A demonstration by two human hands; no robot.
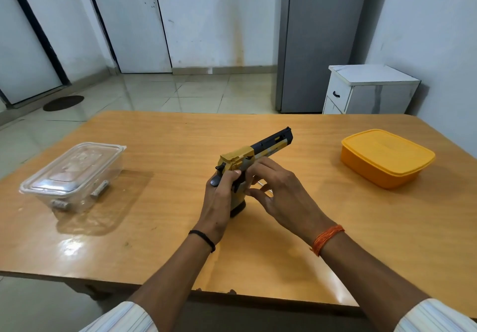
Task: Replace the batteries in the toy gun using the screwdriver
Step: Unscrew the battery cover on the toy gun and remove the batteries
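Note:
A yellow and black toy gun (pixel 254 149) stands upright on its grip in the middle of the wooden table (pixel 180 241), barrel pointing away and to the right. My left hand (pixel 219 197) is wrapped around the grip from the left. My right hand (pixel 278 192) rests against the right side of the gun near the trigger, fingers bent, with something thin and pale just visible beneath them. I cannot tell whether that thing is the screwdriver. A clear lidded plastic box (pixel 73 174) at the left holds a few batteries (pixel 100 189).
A closed orange plastic box (pixel 387 157) sits at the right of the table. Beyond the table are a tiled floor, a grey fridge (pixel 317 42), a small white cabinet (pixel 369 88) and white doors.

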